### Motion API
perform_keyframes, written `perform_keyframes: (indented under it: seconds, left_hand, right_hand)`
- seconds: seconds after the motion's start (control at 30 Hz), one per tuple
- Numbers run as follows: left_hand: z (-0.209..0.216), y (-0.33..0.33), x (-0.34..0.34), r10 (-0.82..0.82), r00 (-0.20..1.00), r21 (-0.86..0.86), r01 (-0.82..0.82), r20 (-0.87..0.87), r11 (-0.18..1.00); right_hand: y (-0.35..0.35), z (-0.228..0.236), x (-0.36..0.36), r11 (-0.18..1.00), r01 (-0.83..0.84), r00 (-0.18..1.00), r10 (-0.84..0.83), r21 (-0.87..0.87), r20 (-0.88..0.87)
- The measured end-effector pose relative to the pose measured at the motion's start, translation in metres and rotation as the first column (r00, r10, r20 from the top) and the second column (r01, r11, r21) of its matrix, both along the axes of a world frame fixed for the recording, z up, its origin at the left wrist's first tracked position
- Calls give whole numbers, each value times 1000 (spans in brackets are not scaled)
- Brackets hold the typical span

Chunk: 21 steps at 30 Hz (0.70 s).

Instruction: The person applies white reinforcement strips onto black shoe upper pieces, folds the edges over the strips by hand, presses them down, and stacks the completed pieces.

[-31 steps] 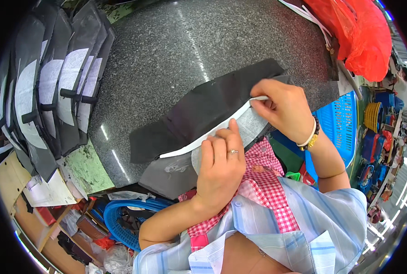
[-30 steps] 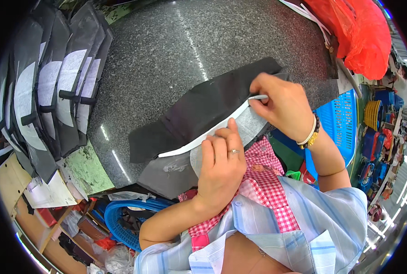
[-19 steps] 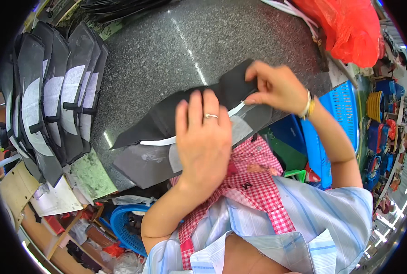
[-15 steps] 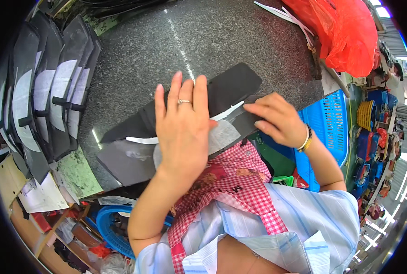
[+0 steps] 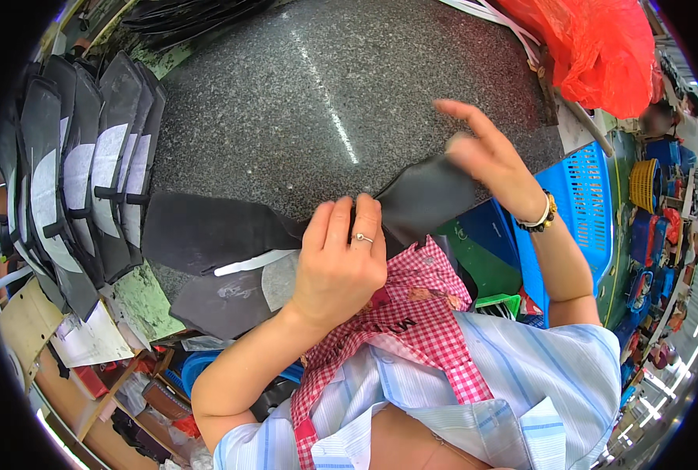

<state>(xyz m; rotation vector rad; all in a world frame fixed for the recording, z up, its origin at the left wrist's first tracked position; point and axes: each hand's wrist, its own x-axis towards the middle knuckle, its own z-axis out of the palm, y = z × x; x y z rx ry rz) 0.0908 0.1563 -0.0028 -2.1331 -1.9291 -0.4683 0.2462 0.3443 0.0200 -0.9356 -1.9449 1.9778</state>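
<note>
A long black sheet piece point(image 5: 208, 231) lies across the table, its right end point(image 5: 431, 196) folded toward me. Below its left half shows a dark grey panel point(image 5: 216, 301) with a pale patch point(image 5: 280, 283). A narrow white strip point(image 5: 247, 264) runs between the two layers; farther right it is covered. My left hand point(image 5: 339, 262), with a ring, presses on the middle of the black piece, fingers bent and together over its edge. My right hand point(image 5: 486, 157) is raised at the right end, index finger stretched out, thumb smeared by motion; it seems to hold nothing.
Several black pieces with pale patches point(image 5: 79, 172) stand stacked at the left. A red plastic bag point(image 5: 592, 55) and white strips point(image 5: 494, 16) lie at the far right. A blue basket point(image 5: 572, 211) stands beside the table's right edge. More black pieces point(image 5: 184, 19) lie at the back left.
The black piece has been folded down toward me over the right part of the white strip. My left hand has moved lower and curled its fingers; my right hand has lifted off the strip's end.
</note>
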Motion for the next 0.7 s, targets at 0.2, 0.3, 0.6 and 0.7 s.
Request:
perform_keyframes:
  seconds: [0.2, 0.3, 0.6, 0.7]
  left_hand:
    - [9, -2, 3, 10, 996, -115, -20, -83, 993]
    - [9, -1, 1, 53, 994, -95, -62, -94, 994]
    - [44, -76, -26, 68, 993, -49, -73, -95, 996]
    - [37, -91, -45, 125, 974, -248, -170, -187, 954]
  right_hand:
    - [-3, 9, -6, 136, -594, 781, 335, 793, 527]
    - [8, 7, -3, -93, -527, 781, 340, 845, 524]
    - [-34, -27, -22, 240, -501, 738, 620, 832, 266]
    - [-41, -10, -31, 225, -570, 713, 614, 790, 339]
